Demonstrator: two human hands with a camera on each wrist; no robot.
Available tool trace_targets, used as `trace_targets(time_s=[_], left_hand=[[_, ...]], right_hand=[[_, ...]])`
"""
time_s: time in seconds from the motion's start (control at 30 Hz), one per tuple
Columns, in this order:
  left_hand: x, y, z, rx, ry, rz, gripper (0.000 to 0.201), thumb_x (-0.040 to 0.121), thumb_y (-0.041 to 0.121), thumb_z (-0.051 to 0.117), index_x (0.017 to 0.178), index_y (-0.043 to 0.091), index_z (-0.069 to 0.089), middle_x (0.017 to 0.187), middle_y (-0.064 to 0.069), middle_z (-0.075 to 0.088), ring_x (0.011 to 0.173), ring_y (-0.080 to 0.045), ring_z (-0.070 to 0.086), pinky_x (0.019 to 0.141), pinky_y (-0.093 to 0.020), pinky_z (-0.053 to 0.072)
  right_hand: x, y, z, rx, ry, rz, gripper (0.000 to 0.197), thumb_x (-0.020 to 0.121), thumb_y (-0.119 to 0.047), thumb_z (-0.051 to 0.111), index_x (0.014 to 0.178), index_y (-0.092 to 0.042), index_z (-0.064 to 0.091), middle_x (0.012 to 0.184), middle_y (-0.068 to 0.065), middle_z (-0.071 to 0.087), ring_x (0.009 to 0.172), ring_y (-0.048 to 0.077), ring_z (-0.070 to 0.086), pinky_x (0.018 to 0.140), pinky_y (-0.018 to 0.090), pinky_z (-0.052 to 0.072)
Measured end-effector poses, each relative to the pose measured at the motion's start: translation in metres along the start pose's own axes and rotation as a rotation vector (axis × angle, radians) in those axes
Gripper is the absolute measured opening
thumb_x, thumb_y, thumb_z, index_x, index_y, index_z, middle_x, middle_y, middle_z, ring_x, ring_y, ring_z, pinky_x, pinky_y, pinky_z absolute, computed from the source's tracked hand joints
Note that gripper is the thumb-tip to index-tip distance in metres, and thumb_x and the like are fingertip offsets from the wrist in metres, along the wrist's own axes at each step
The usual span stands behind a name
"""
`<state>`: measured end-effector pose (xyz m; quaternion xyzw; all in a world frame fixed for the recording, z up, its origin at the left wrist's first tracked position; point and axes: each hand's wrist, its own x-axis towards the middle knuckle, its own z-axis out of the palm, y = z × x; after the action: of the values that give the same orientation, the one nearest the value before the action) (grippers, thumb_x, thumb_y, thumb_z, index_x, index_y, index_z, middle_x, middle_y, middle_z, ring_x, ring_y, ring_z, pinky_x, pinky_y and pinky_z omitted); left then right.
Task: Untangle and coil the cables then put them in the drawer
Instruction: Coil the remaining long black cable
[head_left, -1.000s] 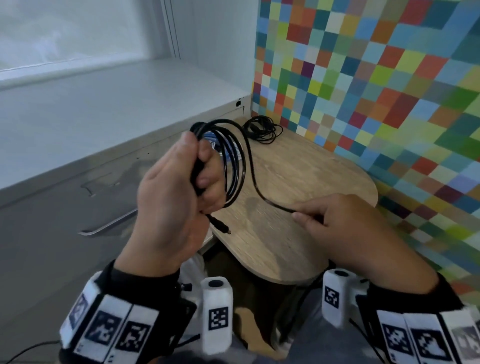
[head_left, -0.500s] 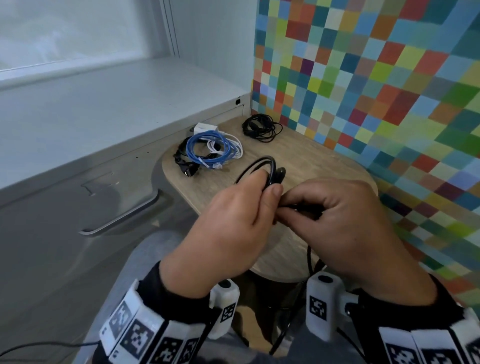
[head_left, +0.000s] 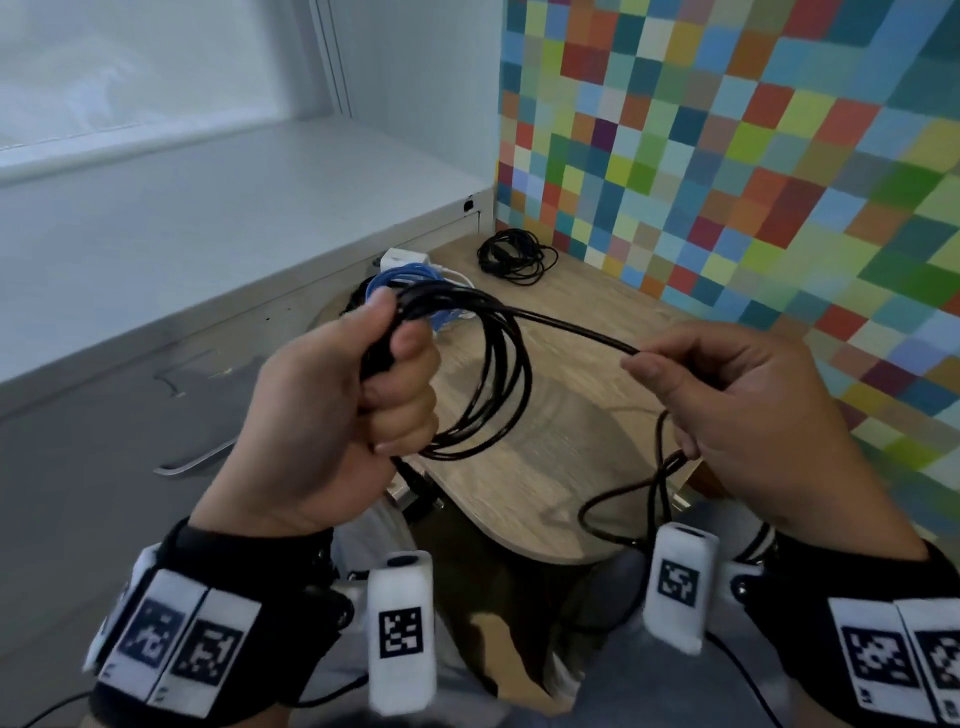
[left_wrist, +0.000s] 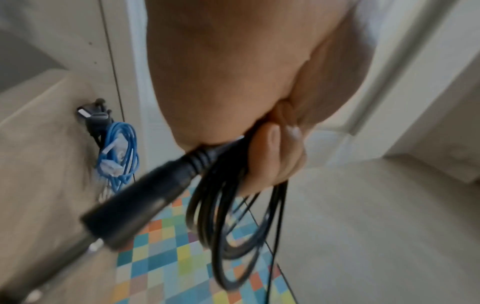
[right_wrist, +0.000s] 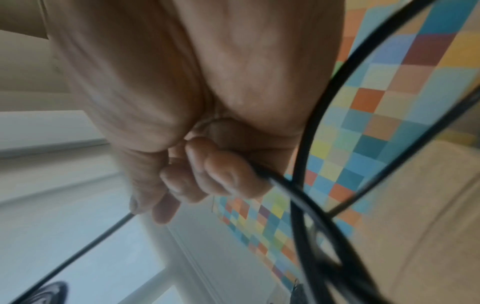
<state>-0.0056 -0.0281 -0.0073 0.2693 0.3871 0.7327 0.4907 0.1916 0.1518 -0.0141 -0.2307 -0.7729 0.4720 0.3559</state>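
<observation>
My left hand (head_left: 395, 364) grips a bundle of black cable loops (head_left: 498, 374) above the small wooden table (head_left: 545, 467); the left wrist view shows the loops (left_wrist: 233, 236) and the cable's thick black plug (left_wrist: 145, 197) sticking out of the fist. From the loops a single black strand (head_left: 571, 325) runs right to my right hand (head_left: 670, 364), which pinches it between thumb and fingers (right_wrist: 221, 181). The loose tail (head_left: 623, 493) hangs below that hand off the table's front edge.
At the table's far left lies a blue cable (head_left: 410, 273) with a white charger (head_left: 405, 257) and another black cable. A small coiled black cable (head_left: 514, 257) sits at the back by the coloured checkered wall (head_left: 753, 156). The grey drawer front with its handle (head_left: 192, 460) is at left.
Half a second ago both hands were together at the cable. Since then they have drawn apart, the left rising with the loops, and a strand now stretches between them.
</observation>
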Motion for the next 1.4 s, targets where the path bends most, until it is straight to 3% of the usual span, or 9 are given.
trace_targets(time_s=[0.2, 0.33, 0.6, 0.7, 0.8, 0.9, 1.0, 1.2, 1.4], left_hand=[[0.004, -0.001, 0.010, -0.138, 0.153, 0.128, 0.038, 0.107, 0.039, 0.033, 0.077, 0.022, 0.049, 0.057, 0.010, 0.023, 0.044, -0.008, 0.008, 0.042, -0.021, 0.014], [0.006, -0.008, 0.018, -0.137, 0.134, 0.203, 0.034, 0.109, 0.034, 0.031, 0.084, 0.021, 0.049, 0.061, 0.008, 0.026, 0.043, -0.005, 0.021, 0.045, -0.022, 0.018], [0.009, -0.031, 0.031, 0.330, 0.153, 0.351, 0.026, 0.105, 0.029, 0.037, 0.086, 0.015, 0.050, 0.060, 0.005, 0.044, 0.047, -0.016, 0.045, 0.047, -0.024, 0.039], [0.012, -0.041, 0.037, 0.557, 0.137, 0.397, 0.024, 0.103, 0.029, 0.037, 0.088, 0.014, 0.050, 0.067, 0.001, 0.057, 0.068, -0.025, 0.068, 0.056, -0.033, 0.053], [0.013, -0.051, 0.036, 0.769, 0.140, 0.460, 0.026, 0.107, 0.030, 0.038, 0.095, 0.018, 0.057, 0.089, -0.001, 0.068, 0.094, -0.026, 0.072, 0.076, -0.047, 0.061], [0.012, -0.055, 0.037, 0.971, 0.159, 0.527, 0.028, 0.107, 0.035, 0.037, 0.100, 0.020, 0.060, 0.095, 0.003, 0.069, 0.096, -0.020, 0.069, 0.081, -0.045, 0.056], [0.012, -0.055, 0.039, 1.084, 0.133, 0.487, 0.031, 0.106, 0.032, 0.039, 0.099, 0.009, 0.058, 0.084, -0.002, 0.065, 0.079, -0.019, 0.063, 0.070, -0.041, 0.048], [0.012, -0.045, 0.039, 1.209, 0.072, 0.487, 0.021, 0.106, 0.035, 0.038, 0.088, 0.026, 0.041, 0.065, 0.002, 0.053, 0.055, -0.014, 0.052, 0.051, -0.040, 0.041], [0.011, -0.035, 0.034, 1.227, 0.058, 0.353, 0.027, 0.109, 0.032, 0.039, 0.082, 0.029, 0.040, 0.062, 0.006, 0.057, 0.057, -0.010, 0.054, 0.052, -0.024, 0.038]], right_hand=[[0.004, 0.017, -0.003, -0.383, -0.026, 0.120, 0.019, 0.099, -0.037, 0.062, 0.084, -0.036, 0.075, 0.075, -0.008, 0.071, 0.061, 0.004, 0.060, 0.055, 0.025, 0.044], [0.003, 0.019, 0.005, -0.576, -0.080, 0.139, 0.023, 0.102, -0.041, 0.053, 0.094, -0.034, 0.074, 0.064, -0.018, 0.065, 0.058, 0.003, 0.056, 0.052, 0.029, 0.038], [-0.004, -0.003, 0.029, -0.766, -0.159, 0.095, 0.024, 0.104, -0.037, 0.054, 0.110, -0.032, 0.076, 0.091, -0.011, 0.076, 0.083, 0.012, 0.067, 0.077, 0.038, 0.058], [-0.010, -0.015, 0.040, -0.840, -0.261, 0.033, 0.026, 0.103, -0.041, 0.053, 0.109, -0.033, 0.076, 0.086, -0.007, 0.073, 0.077, 0.011, 0.065, 0.071, 0.033, 0.055], [-0.014, -0.023, 0.053, -0.954, -0.359, -0.036, 0.031, 0.104, -0.048, 0.045, 0.104, -0.033, 0.073, 0.069, -0.007, 0.052, 0.062, 0.012, 0.046, 0.058, 0.032, 0.033], [-0.015, -0.024, 0.058, -0.887, -0.346, -0.148, 0.027, 0.098, -0.039, 0.052, 0.085, -0.029, 0.073, 0.056, -0.008, 0.041, 0.049, 0.009, 0.036, 0.048, 0.027, 0.022], [-0.017, -0.022, 0.060, -0.705, -0.191, -0.319, 0.024, 0.088, -0.025, 0.059, 0.067, -0.020, 0.070, 0.047, -0.004, 0.053, 0.036, 0.012, 0.042, 0.036, 0.023, 0.030], [-0.018, -0.018, 0.059, -0.378, -0.215, -0.274, 0.030, 0.083, -0.039, 0.055, 0.075, -0.021, 0.078, 0.061, -0.006, 0.070, 0.049, 0.012, 0.062, 0.045, 0.036, 0.050], [-0.021, -0.030, 0.045, -0.304, -0.329, -0.133, 0.015, 0.078, -0.030, 0.078, 0.090, -0.034, 0.069, 0.069, -0.012, 0.071, 0.057, 0.009, 0.065, 0.049, 0.027, 0.050]])
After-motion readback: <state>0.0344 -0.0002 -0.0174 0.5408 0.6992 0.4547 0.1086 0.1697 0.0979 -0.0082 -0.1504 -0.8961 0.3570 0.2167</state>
